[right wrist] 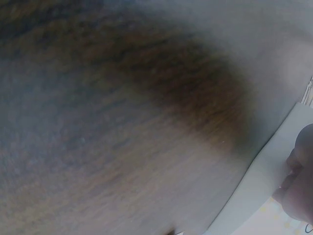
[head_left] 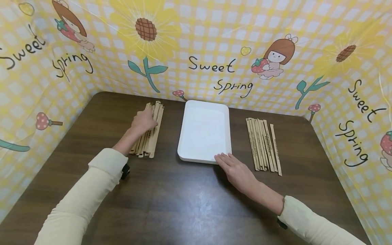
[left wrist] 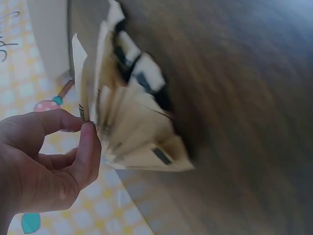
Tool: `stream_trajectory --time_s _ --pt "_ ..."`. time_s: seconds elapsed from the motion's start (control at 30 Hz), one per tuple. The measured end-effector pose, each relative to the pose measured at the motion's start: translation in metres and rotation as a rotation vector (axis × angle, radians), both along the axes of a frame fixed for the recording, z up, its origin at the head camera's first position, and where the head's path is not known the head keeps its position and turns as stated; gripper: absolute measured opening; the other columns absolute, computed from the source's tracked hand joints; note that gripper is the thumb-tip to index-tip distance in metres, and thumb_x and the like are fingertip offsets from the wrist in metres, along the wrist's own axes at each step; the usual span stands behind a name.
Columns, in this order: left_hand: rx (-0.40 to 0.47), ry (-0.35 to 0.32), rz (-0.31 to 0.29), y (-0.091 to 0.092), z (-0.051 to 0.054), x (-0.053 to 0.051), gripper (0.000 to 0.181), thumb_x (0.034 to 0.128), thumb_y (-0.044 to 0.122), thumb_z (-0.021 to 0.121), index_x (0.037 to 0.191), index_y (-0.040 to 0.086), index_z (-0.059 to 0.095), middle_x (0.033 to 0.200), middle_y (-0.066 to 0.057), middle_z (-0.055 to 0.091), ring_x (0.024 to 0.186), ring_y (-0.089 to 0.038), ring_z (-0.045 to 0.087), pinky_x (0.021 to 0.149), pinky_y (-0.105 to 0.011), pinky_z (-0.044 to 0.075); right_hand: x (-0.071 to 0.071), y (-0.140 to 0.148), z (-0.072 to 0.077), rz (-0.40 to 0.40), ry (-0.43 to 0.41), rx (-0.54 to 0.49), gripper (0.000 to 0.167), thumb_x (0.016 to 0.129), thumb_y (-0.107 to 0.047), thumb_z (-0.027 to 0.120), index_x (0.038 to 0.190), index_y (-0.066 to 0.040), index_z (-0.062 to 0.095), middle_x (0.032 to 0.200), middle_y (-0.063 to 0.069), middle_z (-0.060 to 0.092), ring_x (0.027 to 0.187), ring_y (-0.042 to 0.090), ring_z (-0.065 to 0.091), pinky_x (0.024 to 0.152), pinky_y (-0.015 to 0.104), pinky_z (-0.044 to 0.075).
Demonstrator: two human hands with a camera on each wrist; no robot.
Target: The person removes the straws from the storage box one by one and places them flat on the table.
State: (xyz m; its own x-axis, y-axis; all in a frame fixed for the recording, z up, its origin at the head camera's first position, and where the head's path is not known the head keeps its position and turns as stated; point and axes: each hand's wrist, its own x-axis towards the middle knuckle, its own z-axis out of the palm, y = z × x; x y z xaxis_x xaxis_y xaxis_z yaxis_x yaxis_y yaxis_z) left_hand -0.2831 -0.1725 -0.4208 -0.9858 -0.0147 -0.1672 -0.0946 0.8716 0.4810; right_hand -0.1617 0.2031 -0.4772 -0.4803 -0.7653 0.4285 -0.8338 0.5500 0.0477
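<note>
At the left pile [head_left: 153,136] of long, flat, paper-wrapped sticks, my left hand [head_left: 143,121] reaches over the top. In the left wrist view, its thumb and index finger pinch one printed paper-wrapped stick [left wrist: 79,73], lifted slightly apart from the fanned pile [left wrist: 142,122]. A shallow white rectangular tray [head_left: 205,132] lies in the middle of the table. My right hand [head_left: 239,173] rests its extended fingers on the tray's near right corner. The right wrist view shows only part of that hand [right wrist: 299,181] beside the tray's wall [right wrist: 254,191].
Right of the tray, several more paper-wrapped sticks [head_left: 260,144] lie side by side, with one stick [head_left: 275,149] slightly apart. The brown wooden table [head_left: 171,197] is bordered by a yellow checked cloth [head_left: 214,41] at the back and both sides.
</note>
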Motion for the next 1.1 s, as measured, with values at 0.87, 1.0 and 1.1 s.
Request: stream_trajectory --time_s 0.87,1.0,1.1 --pt "-0.049 0.051 -0.033 0.005 0.002 0.006 0.039 0.0949 0.019 0.052 0.059 0.013 0.039 0.053 0.001 0.032 0.047 -0.016 0.034 0.042 -0.031 0.034 -0.003 -0.001 0.011 -0.090 -0.158 -0.097 0.041 0.081 0.007 0.065 0.121 0.005 0.067 0.119 0.019 0.068 0.112 0.031 0.065 0.100 0.044 0.049" --pt "-0.045 0.116 -0.084 0.020 0.008 0.007 0.038 0.0939 0.018 0.052 0.058 0.013 0.040 0.051 0.003 0.031 0.047 -0.014 0.031 0.041 -0.030 0.031 -0.006 -0.003 0.020 -0.136 -0.254 -0.189 0.032 0.087 0.005 0.063 0.117 0.002 0.070 0.120 0.017 0.068 0.110 0.030 0.066 0.091 0.043 0.054" --pt "-0.041 0.206 -0.133 0.033 0.012 0.010 0.030 0.0943 0.016 0.054 0.065 0.009 0.048 0.055 -0.001 0.040 0.050 -0.017 0.037 0.044 -0.032 0.034 -0.009 -0.005 0.030 -0.180 -0.302 -0.241 0.028 0.091 0.002 0.061 0.117 0.000 0.070 0.122 0.016 0.068 0.110 0.029 0.067 0.086 0.043 0.056"
